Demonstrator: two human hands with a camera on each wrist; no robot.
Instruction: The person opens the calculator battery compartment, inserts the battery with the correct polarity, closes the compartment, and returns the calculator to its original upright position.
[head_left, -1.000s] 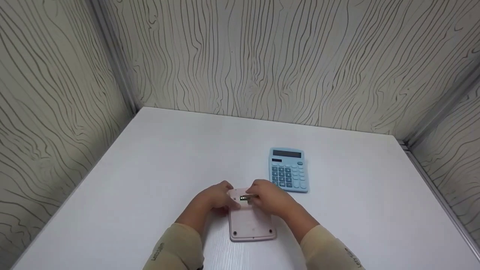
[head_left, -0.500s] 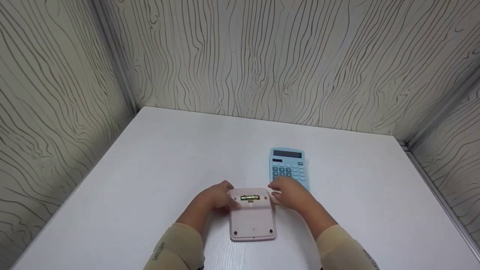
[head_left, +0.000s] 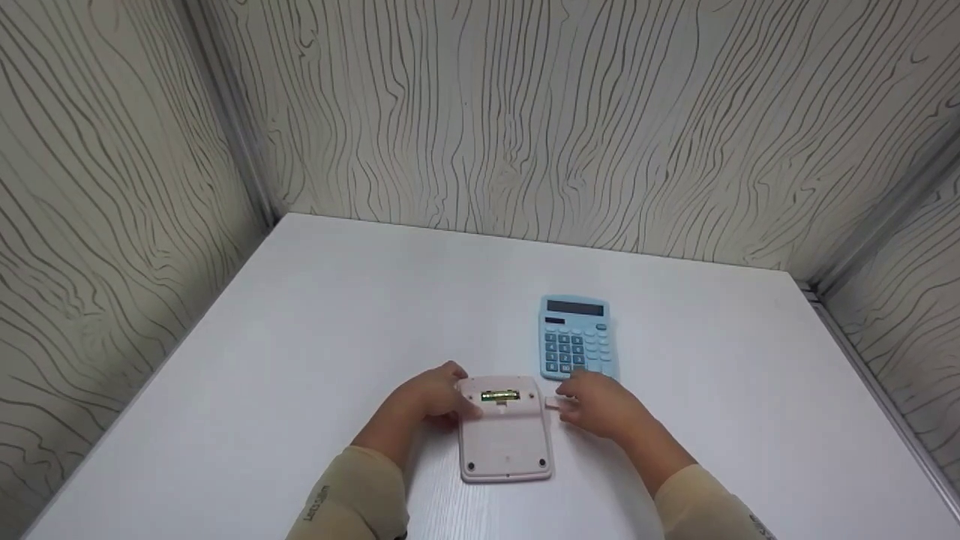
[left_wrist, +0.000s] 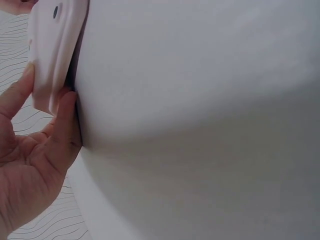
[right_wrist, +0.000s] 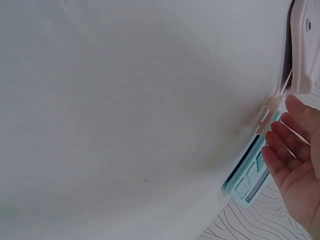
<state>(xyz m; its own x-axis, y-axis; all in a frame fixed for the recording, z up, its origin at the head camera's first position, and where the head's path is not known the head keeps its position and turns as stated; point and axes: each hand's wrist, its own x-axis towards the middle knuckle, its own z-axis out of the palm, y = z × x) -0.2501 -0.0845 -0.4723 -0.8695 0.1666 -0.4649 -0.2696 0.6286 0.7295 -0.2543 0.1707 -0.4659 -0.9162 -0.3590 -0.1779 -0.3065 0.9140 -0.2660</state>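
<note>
A pink calculator (head_left: 504, 442) lies face down on the white table, its battery slot uncovered and a green-gold battery (head_left: 500, 395) inside. My left hand (head_left: 431, 394) holds its left edge; the left wrist view shows the thumb on the back and fingers at the side (left_wrist: 64, 120). To the right of the calculator is a small pale pink battery cover (head_left: 553, 403), seen on the tabletop in the right wrist view (right_wrist: 268, 116). My right hand (head_left: 604, 405) is at this cover with thumb and fingers parted around its right end. A firm pinch is not visible.
A light blue calculator (head_left: 574, 337) lies face up just behind the right hand, close to its fingertips. White table surface (head_left: 375, 300) stretches around. Wood-grain patterned panels (head_left: 480, 112) stand along the back and sides.
My right hand has left the battery, which now sits in the slot, and moved right to the cover. The left hand and pink calculator have stayed in place.
</note>
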